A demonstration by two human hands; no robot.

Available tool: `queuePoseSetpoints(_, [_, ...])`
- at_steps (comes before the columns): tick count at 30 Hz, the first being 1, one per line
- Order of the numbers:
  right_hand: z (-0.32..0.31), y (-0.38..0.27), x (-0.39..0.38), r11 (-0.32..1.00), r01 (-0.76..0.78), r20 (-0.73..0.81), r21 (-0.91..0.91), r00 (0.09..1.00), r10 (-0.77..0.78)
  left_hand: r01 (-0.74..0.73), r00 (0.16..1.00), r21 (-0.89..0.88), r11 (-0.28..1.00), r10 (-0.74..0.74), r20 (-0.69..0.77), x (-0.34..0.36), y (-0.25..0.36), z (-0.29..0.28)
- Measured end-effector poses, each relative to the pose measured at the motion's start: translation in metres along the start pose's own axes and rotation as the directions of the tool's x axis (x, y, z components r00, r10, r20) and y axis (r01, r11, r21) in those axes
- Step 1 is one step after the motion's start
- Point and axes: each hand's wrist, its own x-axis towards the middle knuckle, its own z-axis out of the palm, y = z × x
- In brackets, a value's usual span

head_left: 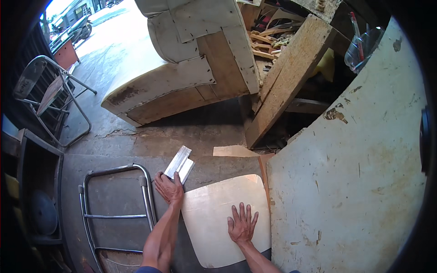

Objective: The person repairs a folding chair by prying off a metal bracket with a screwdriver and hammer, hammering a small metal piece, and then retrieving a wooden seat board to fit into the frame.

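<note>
A pale, flat panel with rounded corners [218,195], shaped like a chair seat, lies on the dark floor in front of me. My right hand [242,224] rests palm down on it with the fingers spread. Just beyond the panel's left edge, my left hand [169,188] has its thumb and curled fingers at the lower end of a pair of silvery flat strips [179,164]. The strips overlap side by side and slant away from me. The fingers partly hide their near end.
A chrome tube chair frame [116,216] lies at left, near a dark open cabinet [41,195]. A folding chair [52,93] stands farther back. Ahead is a pale upholstered piece [200,63] beside a thick wooden beam [291,77]. A worn whitish board [346,173] borders the right.
</note>
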Motion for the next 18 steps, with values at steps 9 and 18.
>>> queuePoseSetpoints(9, [-0.094,-0.057,0.126,0.729,-0.364,0.103,0.579,0.92,0.378,0.176,0.973,0.091,0.98,-0.187,0.135,0.004,0.024,-0.006])
queuePoseSetpoints(18, [-0.275,-0.078,0.629,0.311,0.371,-0.484,0.875,0.671,0.562,0.091,0.973,0.256,0.962,-0.141,0.185,0.015,0.022,0.0])
